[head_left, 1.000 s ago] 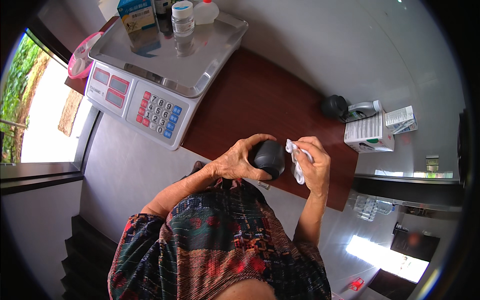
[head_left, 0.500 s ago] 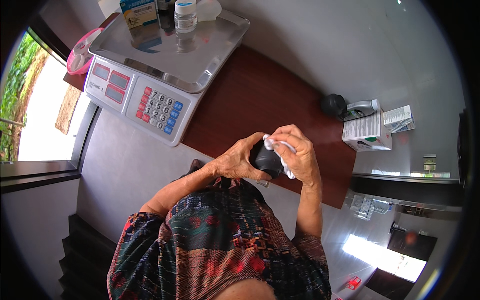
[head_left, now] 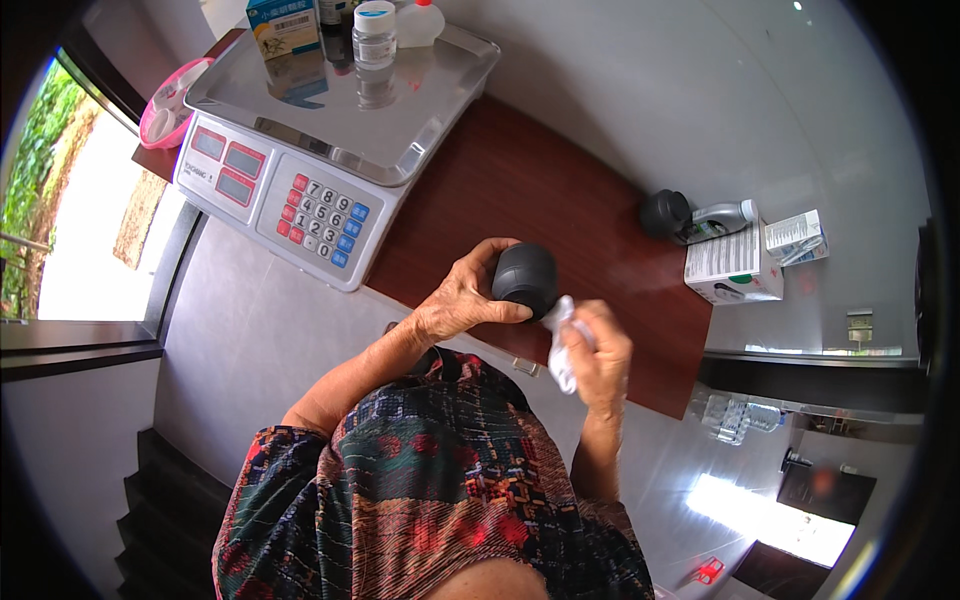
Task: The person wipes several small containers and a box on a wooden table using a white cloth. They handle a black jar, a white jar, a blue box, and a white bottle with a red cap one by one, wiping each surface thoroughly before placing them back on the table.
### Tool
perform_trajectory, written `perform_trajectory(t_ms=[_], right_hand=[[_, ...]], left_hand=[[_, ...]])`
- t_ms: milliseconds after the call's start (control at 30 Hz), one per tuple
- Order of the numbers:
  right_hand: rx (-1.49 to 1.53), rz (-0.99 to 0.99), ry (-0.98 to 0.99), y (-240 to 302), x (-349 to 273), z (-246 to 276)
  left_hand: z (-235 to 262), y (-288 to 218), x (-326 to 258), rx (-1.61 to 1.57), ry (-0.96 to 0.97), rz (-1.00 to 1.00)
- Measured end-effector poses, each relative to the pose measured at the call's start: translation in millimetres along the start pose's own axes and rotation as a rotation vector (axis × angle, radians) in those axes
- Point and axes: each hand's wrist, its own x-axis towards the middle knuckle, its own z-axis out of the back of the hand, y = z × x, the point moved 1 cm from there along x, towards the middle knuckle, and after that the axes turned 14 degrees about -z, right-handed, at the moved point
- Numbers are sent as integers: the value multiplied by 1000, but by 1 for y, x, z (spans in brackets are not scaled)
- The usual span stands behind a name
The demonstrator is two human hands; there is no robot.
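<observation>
Black bulb (head_left: 525, 278) in left hand (head_left: 462, 300), fingers wrapped around it, above near edge of brown surface (head_left: 560, 190). Right hand (head_left: 600, 355) just right of bulb, fingers pinching white cloth (head_left: 560, 345) against it. Scale (head_left: 320, 140) far left.

Dark red-brown counter (head_left: 520, 180) with electronic scale (head_left: 300, 190), white box (head_left: 730, 265), black-capped bottle (head_left: 690, 215).

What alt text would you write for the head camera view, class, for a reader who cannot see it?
Seen from above, a person's left hand grips a round black bulb while the right hand presses a white cloth to it, over a dark red counter bearing an electronic scale and small boxes.
</observation>
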Motion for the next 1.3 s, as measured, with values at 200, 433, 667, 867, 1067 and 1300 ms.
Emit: perform_trajectory(t_ms=[200,433,667,867,1067,1300], right_hand=[[-332,514,-40,48,30,-18],[-354,575,77,33,36,-19],[192,188,-31,-10,17,-14],[150,20,80,-16,16,5],[215,144,-121,25,51,-11],[161,36,-60,-7,50,-52]], left_hand=[[-9,-3,-1,207,85,-86],[-3,1,0,239,124,-113],[-7,-7,-1,145,20,-48],[0,-2,0,65,-17,-41],[3,3,2,-24,24,-39],[5,17,0,-346,-122,-115]])
